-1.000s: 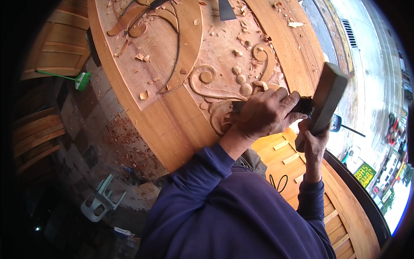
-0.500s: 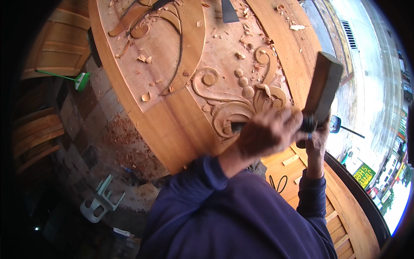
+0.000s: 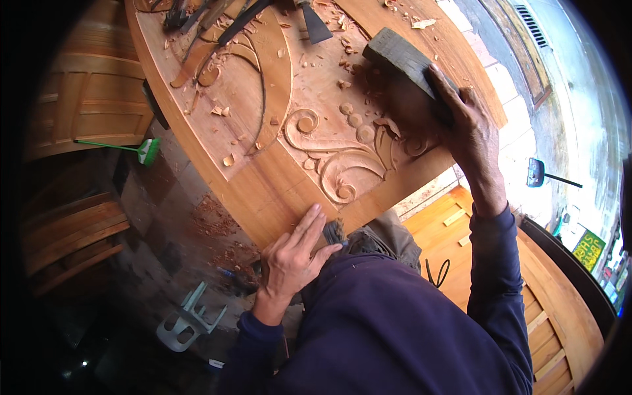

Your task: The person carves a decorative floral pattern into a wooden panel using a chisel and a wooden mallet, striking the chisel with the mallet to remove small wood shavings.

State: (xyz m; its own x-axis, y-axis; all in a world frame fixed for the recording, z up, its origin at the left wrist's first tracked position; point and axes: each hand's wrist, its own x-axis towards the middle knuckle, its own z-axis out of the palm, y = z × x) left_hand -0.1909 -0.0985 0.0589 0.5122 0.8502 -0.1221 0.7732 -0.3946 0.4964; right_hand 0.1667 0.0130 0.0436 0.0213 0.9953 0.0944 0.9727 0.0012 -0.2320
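A carved wooden panel (image 3: 263, 187), with scrolls, leaves and a row of beads in relief, lies before me. My right hand (image 3: 471, 125) grips a dark wooden mallet (image 3: 408, 62), its block-like head tilted over the right part of the carving. Shadow and the hand hide its grip. At the panel's near edge is my left hand (image 3: 293, 257), fingers stretched forward. A small dark-bristled brush (image 3: 334, 232) shows between its thumb and forefinger; the rest of the brush is hidden.
Carving tools (image 3: 243, 23) and a flat metal blade (image 3: 316, 26) lie on the panel's far part among wood shavings (image 3: 220, 110). A grey plastic stool (image 3: 181, 329) and green broom (image 3: 148, 151) stand left. Another wooden panel (image 3: 454, 230) is at right, beyond it a dustpan (image 3: 535, 172).
My hands have parted. The right hand has moved forward with the mallet, which now leans left over the carving. My left hand has come back left to the panel's near edge, its fingers extended.
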